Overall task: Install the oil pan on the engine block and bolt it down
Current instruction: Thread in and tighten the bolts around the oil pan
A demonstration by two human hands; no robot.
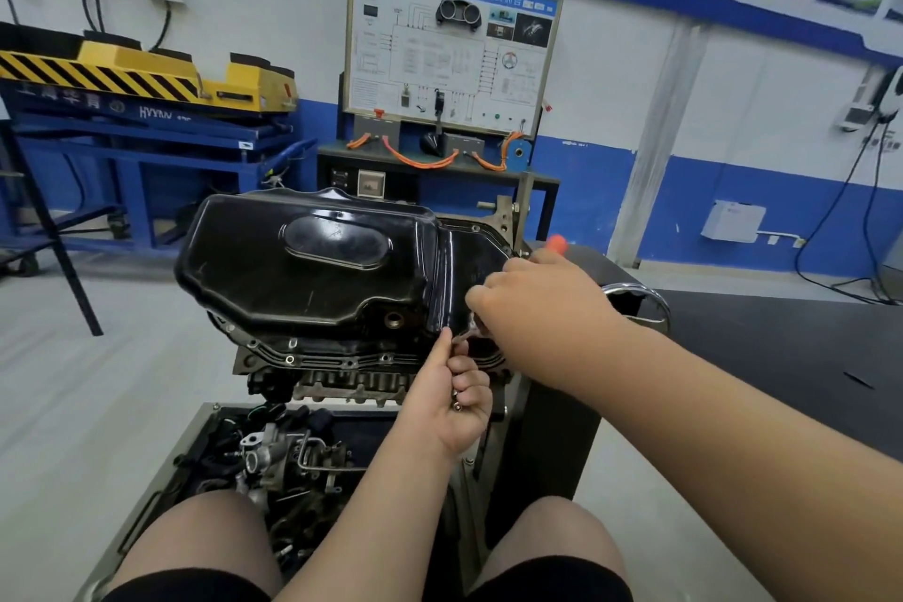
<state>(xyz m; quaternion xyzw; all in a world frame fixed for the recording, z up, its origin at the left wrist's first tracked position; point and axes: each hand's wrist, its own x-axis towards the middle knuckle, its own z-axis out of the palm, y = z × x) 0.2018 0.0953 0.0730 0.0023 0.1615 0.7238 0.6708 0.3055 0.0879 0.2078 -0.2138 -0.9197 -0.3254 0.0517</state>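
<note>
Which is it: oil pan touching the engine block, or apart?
Touching: head view shows the oil pan lying flat on the engine block, no gap.

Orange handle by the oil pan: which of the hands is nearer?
Right. The right hand sits beside the orange handle; the left hand, holding bolts, is farther, at the near edge of the oil pan.

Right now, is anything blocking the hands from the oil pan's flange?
Nothing visible. The left hand, holding bolts, and the right hand meet at the near right corner of the oil pan flange; the right hand hides the bolt hole itself.
</note>
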